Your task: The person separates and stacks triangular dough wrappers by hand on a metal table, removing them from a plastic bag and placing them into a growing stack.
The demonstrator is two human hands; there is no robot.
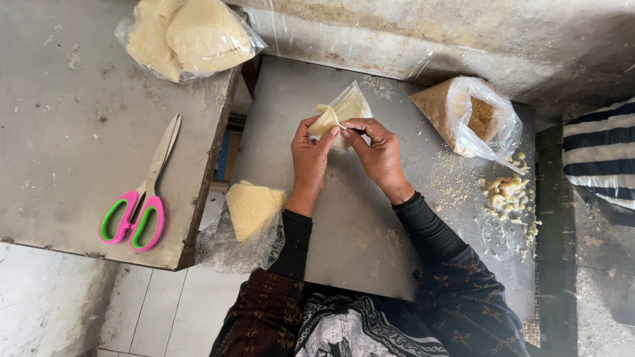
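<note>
While both hands pinch it, left hand (311,151) and right hand (378,153) hold our half-folded pastry sheet (345,109) over the worktop's (357,225) far edge; sealing looks unfinished; filling bag (471,118) sits open right.

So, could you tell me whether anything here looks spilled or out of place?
Yes: pale crumbs and brown grains lie scattered on the grey table beside the open bag of brown filling, right of the hands.

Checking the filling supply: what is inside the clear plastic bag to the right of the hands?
The clear plastic bag holds brown crumbly filling, piled toward its left end. How deep it goes is hidden by crinkled plastic.
</note>
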